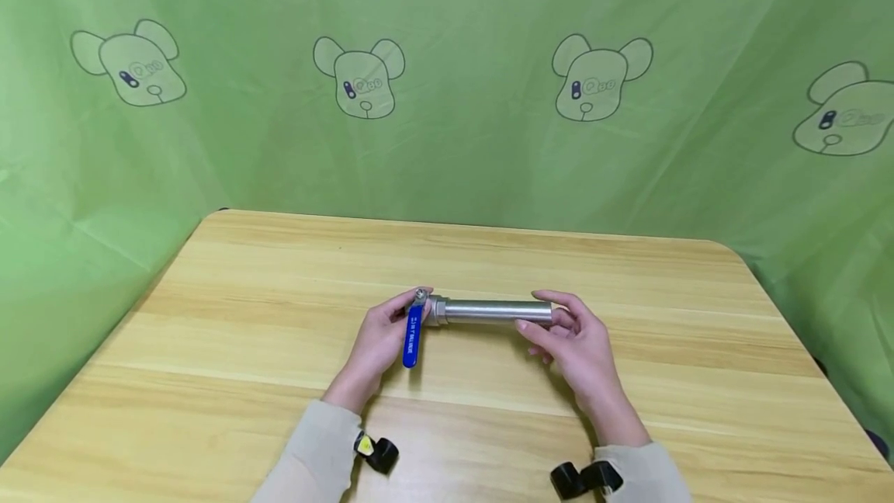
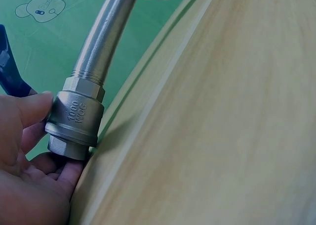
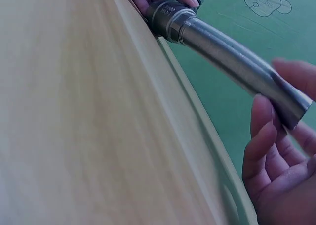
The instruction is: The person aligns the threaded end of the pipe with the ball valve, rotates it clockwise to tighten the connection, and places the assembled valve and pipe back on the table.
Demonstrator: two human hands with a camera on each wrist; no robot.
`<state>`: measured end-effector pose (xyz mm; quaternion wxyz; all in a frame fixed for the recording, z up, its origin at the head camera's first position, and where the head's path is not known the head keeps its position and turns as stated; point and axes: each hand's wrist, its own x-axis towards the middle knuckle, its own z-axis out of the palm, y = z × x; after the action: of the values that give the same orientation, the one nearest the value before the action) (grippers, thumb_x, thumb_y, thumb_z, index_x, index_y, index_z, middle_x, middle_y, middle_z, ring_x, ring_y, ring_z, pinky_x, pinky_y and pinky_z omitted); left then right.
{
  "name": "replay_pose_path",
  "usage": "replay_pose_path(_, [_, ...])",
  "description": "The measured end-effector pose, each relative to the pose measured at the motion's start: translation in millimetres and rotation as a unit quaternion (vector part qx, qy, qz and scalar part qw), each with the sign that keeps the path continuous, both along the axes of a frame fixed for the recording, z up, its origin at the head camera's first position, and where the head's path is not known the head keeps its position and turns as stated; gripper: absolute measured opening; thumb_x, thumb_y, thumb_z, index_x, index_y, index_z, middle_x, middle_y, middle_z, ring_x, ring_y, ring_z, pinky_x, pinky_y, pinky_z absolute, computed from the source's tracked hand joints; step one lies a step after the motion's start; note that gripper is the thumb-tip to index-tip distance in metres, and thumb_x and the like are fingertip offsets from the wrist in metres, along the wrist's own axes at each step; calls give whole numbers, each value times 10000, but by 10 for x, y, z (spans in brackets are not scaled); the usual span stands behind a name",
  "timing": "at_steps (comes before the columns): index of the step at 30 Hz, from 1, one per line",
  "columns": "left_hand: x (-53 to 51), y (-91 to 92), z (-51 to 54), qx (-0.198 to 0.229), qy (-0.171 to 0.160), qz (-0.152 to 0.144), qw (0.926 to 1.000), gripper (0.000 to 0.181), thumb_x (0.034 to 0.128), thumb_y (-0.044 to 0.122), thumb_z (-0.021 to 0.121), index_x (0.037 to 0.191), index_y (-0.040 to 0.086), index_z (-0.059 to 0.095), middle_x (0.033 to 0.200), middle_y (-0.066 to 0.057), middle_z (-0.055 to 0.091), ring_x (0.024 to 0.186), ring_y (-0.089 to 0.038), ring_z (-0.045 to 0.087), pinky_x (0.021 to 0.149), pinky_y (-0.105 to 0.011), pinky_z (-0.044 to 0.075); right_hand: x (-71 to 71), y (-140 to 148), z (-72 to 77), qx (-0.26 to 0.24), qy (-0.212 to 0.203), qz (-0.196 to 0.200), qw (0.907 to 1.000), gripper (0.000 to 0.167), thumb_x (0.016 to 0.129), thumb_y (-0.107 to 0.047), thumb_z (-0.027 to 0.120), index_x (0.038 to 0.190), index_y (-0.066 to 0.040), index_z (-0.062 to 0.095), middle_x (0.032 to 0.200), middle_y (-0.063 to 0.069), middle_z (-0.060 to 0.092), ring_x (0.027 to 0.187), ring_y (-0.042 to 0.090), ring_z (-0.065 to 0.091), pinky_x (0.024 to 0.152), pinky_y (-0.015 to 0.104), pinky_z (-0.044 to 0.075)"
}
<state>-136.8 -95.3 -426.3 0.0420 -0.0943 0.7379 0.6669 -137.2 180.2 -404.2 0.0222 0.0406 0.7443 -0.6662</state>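
Note:
My left hand (image 1: 380, 338) grips a steel ball valve (image 2: 75, 117) by its body, thumb on the near side and fingers under its end. The valve's blue lever (image 1: 413, 336) points toward me. "1000 WOG" is cast into the body in the left wrist view. A smooth steel pipe (image 1: 497, 311) sits in the valve's right-hand port, with a few threads showing at the joint. The right hand (image 1: 583, 344) loosely holds the pipe's free end, its fingers curled around it. In the right wrist view the thumb is blurred beside the pipe (image 3: 232, 57).
Pipe and valve are held above a wooden table (image 1: 279, 270) with rounded corners. Behind it hangs a green curtain (image 1: 475, 169) printed with bear heads. A black wrist camera (image 1: 382, 455) is strapped to the left sleeve, another camera (image 1: 569, 480) to the right.

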Motion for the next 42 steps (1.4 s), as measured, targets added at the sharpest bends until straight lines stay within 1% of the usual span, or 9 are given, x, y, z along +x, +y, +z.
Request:
replay_pose_path(4, [2,-2,5,-10,-4,10,10000,395,1004,398,763,1390,321,728,1518,-44,670,1496,-344,541,1215,-537,422,0,11,0,4,67,32,10000,498,879,-50,881,1324,-51,656,877,-81,748,641,109,682,558,235,565])
replay_pose_path(10, [2,-5,3,-59,-72,11,10000,398,998,386,770,1390,330,725,1501,-42,682,1447,-324,582,1137,-458,466,-11,-21,-10,184,-272,-169,9993,405,934,-263,871,1185,-53,632,800,-42,759,619,124,697,575,246,574])
replay_pose_path(17, [-4,-10,18,-73,-5,31,10000,408,991,392,778,1388,309,731,1494,-56,687,1431,-327,594,1083,-397,483,-15,-38,-1,630,-197,-455,9968,490,929,-350,874,1269,-43,699,893,-53,701,731,85,709,644,210,592])
replay_pose_path(21, [-3,-5,23,-78,23,29,10000,404,995,393,774,1386,298,733,1501,-60,682,1452,-338,580,1123,-439,481,-11,-38,11,764,-157,-555,9954,491,923,-347,880,1276,-46,720,919,-31,693,749,77,686,661,204,593])
replay_pose_path(25, [4,7,26,-48,61,19,10000,404,997,381,772,1389,288,732,1511,-62,674,1475,-347,561,1195,-511,453,-6,-33,13,724,-71,-472,9962,486,931,-330,873,1305,-67,709,914,-43,668,733,77,663,638,201,580])
replay_pose_path(30, [17,5,15,-90,104,27,9999,407,1003,391,767,1390,272,734,1515,-62,671,1489,-346,550,1215,-524,442,6,4,5,619,183,-151,9978,528,901,-181,893,1379,-129,675,964,-53,640,779,69,609,607,194,533])
replay_pose_path(33, [18,1,5,-115,109,30,9999,407,1003,400,765,1390,275,735,1506,-59,679,1480,-337,561,1196,-505,455,9,25,-1,654,254,-61,9975,556,865,-124,909,1372,-124,681,1003,-59,651,830,73,578,637,190,525])
replay_pose_path(35, [17,1,6,-114,73,39,9999,404,1000,402,769,1386,291,736,1502,-48,682,1477,-328,563,1188,-491,456,7,32,-4,658,198,-67,9976,549,856,-131,919,1355,-114,691,997,-65,660,836,80,591,648,190,529])
replay_pose_path(42, [8,5,3,-107,106,38,9999,424,1000,410,766,1403,285,722,1508,-46,678,1492,-338,547,1209,-514,441,-3,40,-6,481,-125,-195,9986,542,847,-160,936,1331,-82,702,882,-76,695,712,114,694,526,199,492])
